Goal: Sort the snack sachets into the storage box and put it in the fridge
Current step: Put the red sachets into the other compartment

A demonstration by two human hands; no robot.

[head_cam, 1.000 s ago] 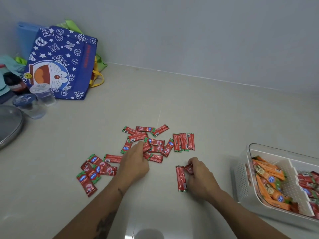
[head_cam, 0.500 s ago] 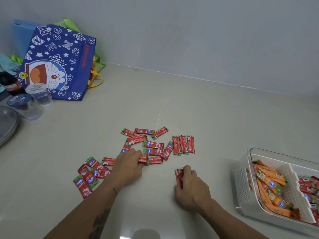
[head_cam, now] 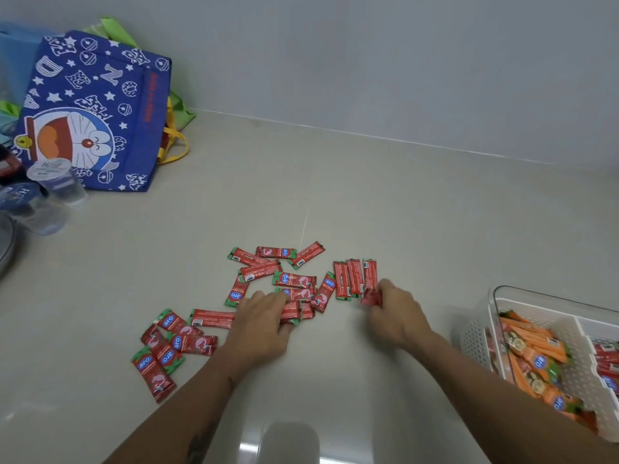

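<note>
Where the pale counter [head_cam: 385, 202] meets the grey wall, laid out as follows:

- Red sachets [head_cam: 294, 279]: scattered in a loose cluster at centre, some overlapping; three set side by side and upright at the cluster's right edge [head_cam: 355, 277]; a separate small group lower left [head_cam: 167, 346].
- Left hand [head_cam: 264, 324]: palm down on the near edge of the cluster, fingers bent over one or two red sachets at [head_cam: 290, 311]; whether gripped or merely pressed, cannot tell.
- Right hand [head_cam: 393, 313]: just right of the row of three, fingers curled, pinching a small bunch of red sachets [head_cam: 371, 298] at the fingertips.
- Storage box [head_cam: 475, 339]: clear outer shell with white perforated insert, at the right edge, well apart from the cluster, partly cut off by the frame. Near compartment filled with orange sachets [head_cam: 532, 349]; next compartment holding red sachets [head_cam: 606, 360].
- Blue cartoon tote bag [head_cam: 97, 108]: propped against the wall at far left, green and yellow fabric behind.
- Sealed clear cups [head_cam: 57, 182]: in front of the bag, beside a round metal object at the left edge, mostly out of view.
</note>
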